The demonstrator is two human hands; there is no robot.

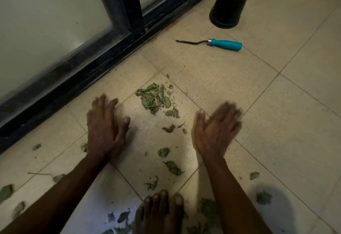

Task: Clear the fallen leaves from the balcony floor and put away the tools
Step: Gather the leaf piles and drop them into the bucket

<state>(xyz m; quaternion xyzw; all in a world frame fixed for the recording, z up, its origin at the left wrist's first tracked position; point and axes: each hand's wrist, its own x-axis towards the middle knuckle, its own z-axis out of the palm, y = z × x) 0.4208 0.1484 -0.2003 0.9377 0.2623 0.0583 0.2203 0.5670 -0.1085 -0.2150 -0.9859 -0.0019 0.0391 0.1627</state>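
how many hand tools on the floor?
1: the teal-handled tool lies on the tiles between the leaf pile and the upturned black pot. Others may be out of frame.

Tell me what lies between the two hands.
In the head view, a few torn green leaf scraps lie on the beige tile floor between the left hand and right hand; the bigger leaf pile sits just beyond.

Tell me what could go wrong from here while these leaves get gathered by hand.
1. The left hand and right hand flank the leaf pile, but loose leaves lie behind them by the bare foot; they may be missed or trampled.
2. Crumbs could get swept into the door track.
3. The teal-handled tool lies loose; a bare foot might step on its metal tip.
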